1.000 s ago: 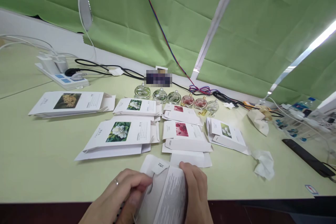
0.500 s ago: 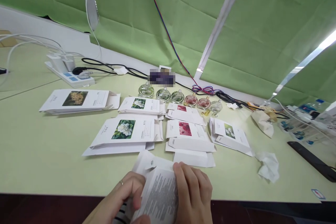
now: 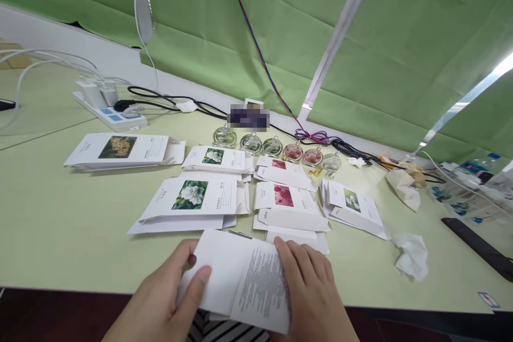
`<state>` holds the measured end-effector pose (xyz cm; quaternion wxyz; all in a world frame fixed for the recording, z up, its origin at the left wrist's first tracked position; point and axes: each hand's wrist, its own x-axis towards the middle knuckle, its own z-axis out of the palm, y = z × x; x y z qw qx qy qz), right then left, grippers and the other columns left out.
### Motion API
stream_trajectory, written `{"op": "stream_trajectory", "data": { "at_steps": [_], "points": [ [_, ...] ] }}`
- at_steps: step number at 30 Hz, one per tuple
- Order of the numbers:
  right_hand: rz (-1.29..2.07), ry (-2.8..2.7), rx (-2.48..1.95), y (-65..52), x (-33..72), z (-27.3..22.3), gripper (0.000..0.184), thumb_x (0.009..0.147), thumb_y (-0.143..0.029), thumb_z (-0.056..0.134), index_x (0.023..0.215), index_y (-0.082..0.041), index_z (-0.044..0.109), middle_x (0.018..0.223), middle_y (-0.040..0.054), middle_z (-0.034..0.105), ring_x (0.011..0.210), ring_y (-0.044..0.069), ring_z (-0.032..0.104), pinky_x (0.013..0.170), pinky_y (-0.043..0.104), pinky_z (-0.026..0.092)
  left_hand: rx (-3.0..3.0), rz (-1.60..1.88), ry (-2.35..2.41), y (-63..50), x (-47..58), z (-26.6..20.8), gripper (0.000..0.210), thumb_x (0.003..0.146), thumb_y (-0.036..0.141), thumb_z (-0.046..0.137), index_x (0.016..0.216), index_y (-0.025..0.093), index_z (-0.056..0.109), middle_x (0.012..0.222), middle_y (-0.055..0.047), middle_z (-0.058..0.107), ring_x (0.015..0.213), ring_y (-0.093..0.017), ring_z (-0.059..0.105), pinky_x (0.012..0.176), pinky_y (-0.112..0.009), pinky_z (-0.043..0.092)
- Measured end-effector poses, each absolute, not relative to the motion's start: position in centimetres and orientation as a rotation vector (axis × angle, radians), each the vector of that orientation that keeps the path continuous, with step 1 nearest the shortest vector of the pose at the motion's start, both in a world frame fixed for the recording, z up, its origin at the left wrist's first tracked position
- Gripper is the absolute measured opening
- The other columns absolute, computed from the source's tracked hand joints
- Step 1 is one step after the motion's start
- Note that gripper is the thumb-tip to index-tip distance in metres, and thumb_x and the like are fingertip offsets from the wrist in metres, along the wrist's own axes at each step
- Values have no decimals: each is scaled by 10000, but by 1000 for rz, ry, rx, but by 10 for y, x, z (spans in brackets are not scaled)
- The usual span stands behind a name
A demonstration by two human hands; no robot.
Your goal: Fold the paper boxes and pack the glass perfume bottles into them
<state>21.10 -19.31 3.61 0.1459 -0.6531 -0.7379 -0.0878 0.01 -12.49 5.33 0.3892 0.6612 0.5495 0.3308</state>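
Between both hands, at the table's front edge, is a white paper box [image 3: 256, 283] with small printed text on one panel and a blank panel beside it. My left hand [image 3: 176, 283] grips its left side, thumb lying across the blank panel. My right hand [image 3: 308, 283] wraps round the right side with the fingers on top. Just beyond lie flat white boxes: one with a white flower picture [image 3: 190, 196], one with red roses [image 3: 286, 200], and a smaller white-flower box [image 3: 352, 206] to the right. The box's underside is hidden.
Several round glass bottles [image 3: 272, 147] stand in a row behind the boxes. A yellow-flower box [image 3: 120, 149] and a power strip [image 3: 114, 117] are at the left. Crumpled tissue [image 3: 412, 256], a black flat object [image 3: 476, 246] and a cable bundle [image 3: 348, 152] are on the right.
The box has turned and flattened out between my hands, showing its blank panel. My left hand has shifted to the box's left edge; my right hand has moved slightly right.
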Motion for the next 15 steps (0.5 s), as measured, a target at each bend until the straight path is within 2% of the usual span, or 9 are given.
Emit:
{"op": "stream_trajectory", "data": {
  "at_steps": [4, 7, 9, 12, 15],
  "points": [
    [-202, -2099, -1875, -194, 215, 39, 987, 511, -156, 587, 1457, -165, 303, 1271, 143, 619, 1127, 384, 555, 963, 537, 424, 1675, 754, 1494, -112, -10, 52, 451, 867, 668, 409, 1068, 272, 481, 917, -23, 686, 830, -242, 665, 688, -304, 528],
    [-152, -2067, -1851, -192, 211, 42, 939, 547, -192, 583, 1449, -151, 325, 1275, 156, 612, 1130, 378, 553, 951, 547, 430, 1568, 734, 1406, -106, -11, 48, 560, 759, 726, 545, 1072, 269, 464, 1016, -31, 682, 935, -261, 679, 769, -311, 565],
    [-116, -2061, -1845, -191, 210, 45, 908, 565, -218, 584, 1439, -143, 351, 1268, 162, 613, 1123, 372, 553, 943, 550, 437, 1504, 720, 1391, -104, -11, 46, 582, 703, 728, 614, 1029, 272, 457, 970, -11, 681, 888, -255, 688, 768, -311, 573],
    [-83, -2089, -1862, -188, 211, 54, 868, 586, -225, 590, 1428, -143, 394, 1261, 155, 617, 1123, 362, 548, 943, 543, 450, 1567, 623, 1352, -100, -12, 44, 553, 717, 718, 616, 985, 262, 454, 900, -5, 663, 842, -235, 665, 722, -290, 572],
    [-67, -2157, -1868, -185, 217, 70, 829, 616, -214, 589, 1424, -143, 418, 1267, 138, 615, 1135, 344, 542, 972, 534, 452, 1650, 580, 1241, -95, -13, 42, 460, 800, 669, 566, 946, 251, 440, 910, -10, 639, 878, -209, 632, 748, -260, 562]
  ]
}}
